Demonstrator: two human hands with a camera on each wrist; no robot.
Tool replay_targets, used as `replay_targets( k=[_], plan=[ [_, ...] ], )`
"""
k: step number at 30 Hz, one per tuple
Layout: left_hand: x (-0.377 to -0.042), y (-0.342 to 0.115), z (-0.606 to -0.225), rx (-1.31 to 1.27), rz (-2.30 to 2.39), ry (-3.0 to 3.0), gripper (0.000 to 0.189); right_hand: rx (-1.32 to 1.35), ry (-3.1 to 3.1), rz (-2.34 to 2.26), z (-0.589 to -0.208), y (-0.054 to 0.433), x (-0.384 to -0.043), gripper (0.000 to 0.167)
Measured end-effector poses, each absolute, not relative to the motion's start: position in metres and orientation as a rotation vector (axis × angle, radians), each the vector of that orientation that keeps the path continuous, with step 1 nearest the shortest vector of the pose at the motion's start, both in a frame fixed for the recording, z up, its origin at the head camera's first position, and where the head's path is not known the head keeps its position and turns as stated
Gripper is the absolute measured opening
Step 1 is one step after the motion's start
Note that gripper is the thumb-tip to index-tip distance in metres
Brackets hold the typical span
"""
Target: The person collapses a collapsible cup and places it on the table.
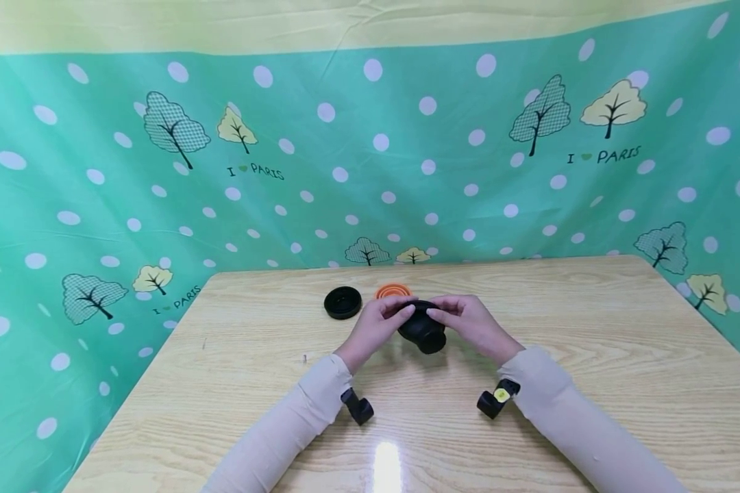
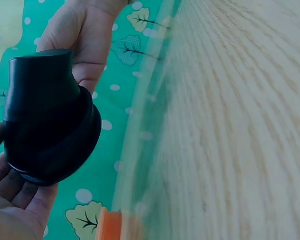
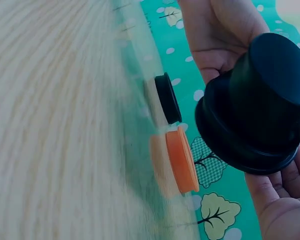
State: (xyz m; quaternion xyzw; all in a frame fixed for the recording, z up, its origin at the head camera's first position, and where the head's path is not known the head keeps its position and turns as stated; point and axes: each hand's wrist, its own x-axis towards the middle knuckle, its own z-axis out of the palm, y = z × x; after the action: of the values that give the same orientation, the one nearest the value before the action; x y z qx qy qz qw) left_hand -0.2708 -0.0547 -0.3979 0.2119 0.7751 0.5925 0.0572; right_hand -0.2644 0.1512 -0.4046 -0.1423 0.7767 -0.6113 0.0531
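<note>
A black collapsible cup (image 1: 424, 335) is held by both hands above the wooden table, tilted with its narrow flat base toward the person. My left hand (image 1: 377, 327) pinches one side of the wide rim, thumb on the near side. On the opposite side, my right hand (image 1: 473, 323) grips the rim in the same way. Seen from the left wrist, the cup's wall (image 2: 45, 105) is partly extended, with a slanted fold around it. The right wrist view shows its smooth round base (image 3: 281, 67) and the broad rim below. The cup's inside is hidden.
Toward the back of the table (image 1: 253, 383) lie a flat black round piece (image 1: 342, 302) and an orange ringed disc (image 1: 393, 291), the latter partly behind the hands. A patterned green cloth (image 1: 407, 171) hangs behind the table. Black wrist devices (image 1: 359, 408) hang under both forearms.
</note>
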Motion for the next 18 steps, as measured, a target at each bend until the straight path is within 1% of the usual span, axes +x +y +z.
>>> replay_targets(
  k=[3, 4, 9, 11, 18],
  plan=[
    [-0.2767, -0.0561, -0.4041, 0.575, 1.900, 2.239, 0.036, -0.397, 2.225, -2.011, -0.4046, 0.1525, -0.2659, 0.040],
    [-0.2774, -0.0566, -0.4046, 0.577, 1.942, 2.199, 0.036, -0.373, 2.161, -2.076, -0.4043, 0.1528, -0.2661, 0.038],
    [-0.2786, -0.0567, -0.4050, 0.641, 2.074, 2.076, 0.037, -0.308, 1.941, -2.258, -0.4024, 0.1555, -0.2663, 0.018],
    [-0.2786, -0.0555, -0.4054, 0.648, 2.097, 2.081, 0.038, -0.300, 1.914, -2.273, -0.4020, 0.1556, -0.2664, 0.014],
    [-0.2793, -0.0509, -0.4072, 0.602, 2.179, 2.117, 0.032, -0.279, 1.892, -2.294, -0.4046, 0.1536, -0.2679, 0.019]
  ],
)
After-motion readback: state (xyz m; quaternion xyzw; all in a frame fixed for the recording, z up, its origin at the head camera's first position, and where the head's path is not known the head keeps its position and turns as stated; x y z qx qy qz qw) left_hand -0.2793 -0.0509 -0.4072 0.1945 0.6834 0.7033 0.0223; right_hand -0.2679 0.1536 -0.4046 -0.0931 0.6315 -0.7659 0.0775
